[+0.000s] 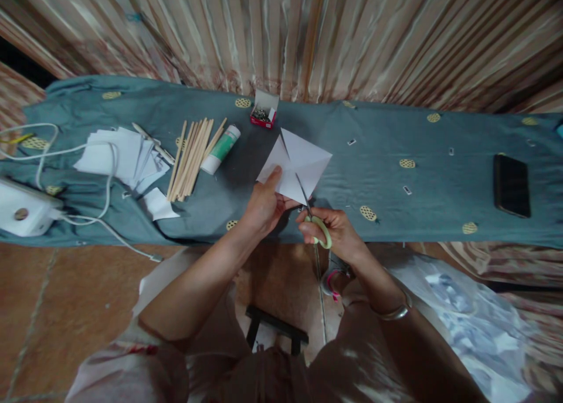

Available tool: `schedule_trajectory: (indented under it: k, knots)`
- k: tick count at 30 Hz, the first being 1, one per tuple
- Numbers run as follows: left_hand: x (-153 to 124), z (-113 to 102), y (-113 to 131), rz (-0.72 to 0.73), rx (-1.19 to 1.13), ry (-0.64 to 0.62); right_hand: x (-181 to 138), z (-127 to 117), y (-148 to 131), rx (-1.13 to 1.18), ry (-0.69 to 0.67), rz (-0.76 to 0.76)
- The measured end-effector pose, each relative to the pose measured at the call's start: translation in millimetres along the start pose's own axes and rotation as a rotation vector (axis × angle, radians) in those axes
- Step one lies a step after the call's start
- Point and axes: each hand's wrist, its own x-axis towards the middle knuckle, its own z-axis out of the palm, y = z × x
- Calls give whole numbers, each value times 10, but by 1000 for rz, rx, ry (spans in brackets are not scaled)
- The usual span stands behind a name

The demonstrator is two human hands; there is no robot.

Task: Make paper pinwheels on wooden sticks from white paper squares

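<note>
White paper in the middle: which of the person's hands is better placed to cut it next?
Probably the right hand: it holds the scissors, their blades at the near corner of the paper. The left hand grips the paper.

your left hand (263, 206) mid-frame, pinching a white paper square (310, 158) | your right hand (338, 229) just below centre, fingers in green-handled scissors (326, 234), blade over the paper's lower corner | wooden sticks (192, 161) and a green-white tube (222, 149) left of centre | black phone (512, 186) way over far right

Right of the paper (310, 156), cloth (378, 136) seems free; leftward, tube (223, 148) and sticks (190, 165) obstruct.
</note>
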Motion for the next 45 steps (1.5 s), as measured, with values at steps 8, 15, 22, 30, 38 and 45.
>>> schedule_trajectory:
  k: [8,15,22,30,38,45]
  knots:
    - [-12,14,9,-6,-10,22,12,-22,36,-61,8,-13]
    - [25,-7,31,9,8,68,-51,-72,-71,-224,-109,-35]
    - [104,-89,186,96,-52,68,-123,-216,-156,-307,-242,61]
    - [87,-120,208,103,-37,39,-202,-503,-224,-300,-122,38]
    - [77,-116,1,39,120,-64,-63,-593,-223,-176,325,-232]
    - [76,-153,-163,30,289,-175,-7,-565,-219,-137,416,-269]
